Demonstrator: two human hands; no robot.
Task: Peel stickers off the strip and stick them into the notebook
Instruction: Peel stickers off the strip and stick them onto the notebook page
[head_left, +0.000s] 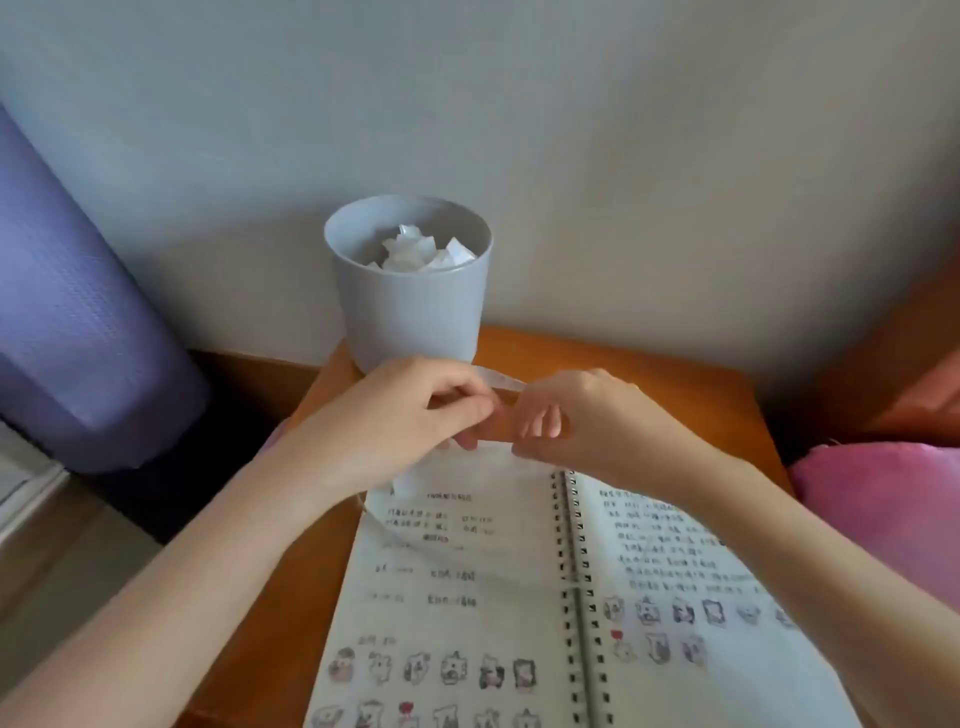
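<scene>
The wooden surface (649, 364) carries an open spiral notebook (493, 571) that runs from its middle to the near edge, with rows of small stickers (452, 667) already on the lower part of both pages. A grey cup (410, 312) of crumpled paper stands at the far edge.

Above the notebook's top edge, the left hand (410, 410) and right hand (582, 415) meet, fingers curled, each pinching the translucent strip (501, 382), whose loose end hangs below the left hand.

This looks like the peeling step. Whether a sticker has lifted is too small to tell. Next, one fingertip likely has to catch a sticker's edge, draw it free and carry it down to blank paper.
</scene>
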